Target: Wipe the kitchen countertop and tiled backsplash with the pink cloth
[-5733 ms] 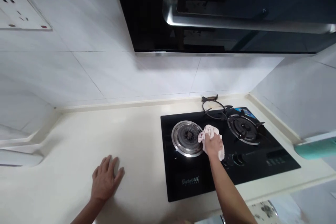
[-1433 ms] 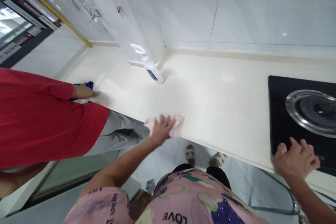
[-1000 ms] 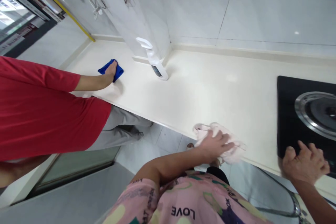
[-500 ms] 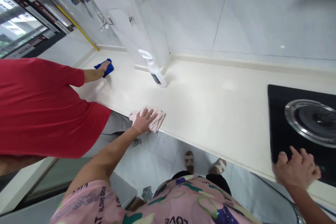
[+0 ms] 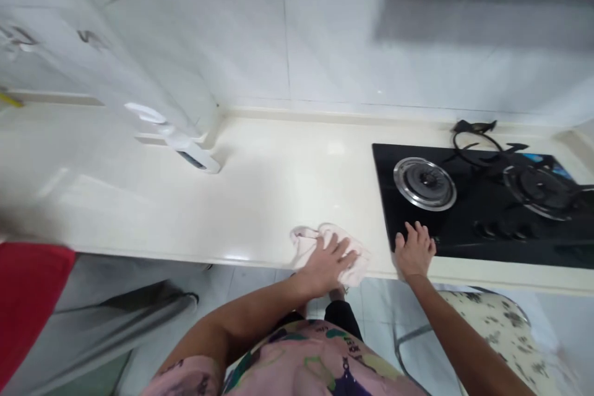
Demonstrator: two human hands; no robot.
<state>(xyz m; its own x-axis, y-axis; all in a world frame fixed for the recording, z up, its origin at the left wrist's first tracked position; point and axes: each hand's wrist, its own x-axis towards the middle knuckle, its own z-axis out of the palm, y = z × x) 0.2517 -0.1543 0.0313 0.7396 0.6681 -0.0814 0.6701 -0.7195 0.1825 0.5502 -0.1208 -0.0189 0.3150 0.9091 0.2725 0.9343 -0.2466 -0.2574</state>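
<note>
The left hand (image 5: 328, 265) is lying over a pale pink cloth (image 5: 306, 249), its palm facing down and its fingers spreading apart across the fabric, pressing on it from above rather than curling around it. The cloth is lying at the near edge of the cream-coloured surface (image 5: 278, 198), under the left hand and to the left of the right hand (image 5: 414, 250); folds of it are showing on the left of the fingers and beyond their tips, while its near right part is reaching over the edge. The right hand is not touching the cloth: it is resting open, with its fingers loosely spreading, on the near left corner of the black cooktop (image 5: 468, 216), a short bare stretch of surface separating the two. Just beyond its fingertips, the left burner (image 5: 424, 184) is showing its shiny metal ring, and a black pan support (image 5: 474, 127) is lying loose at the cooktop's far edge. A white bottle (image 5: 180, 143) is standing well to the left of both hands, near the far wall's projecting corner. At the near left, part of another person's red garment (image 5: 30, 297) is showing, and a chair with a flower-patterned seat (image 5: 499, 328) is standing at the near right, below the surface.
</note>
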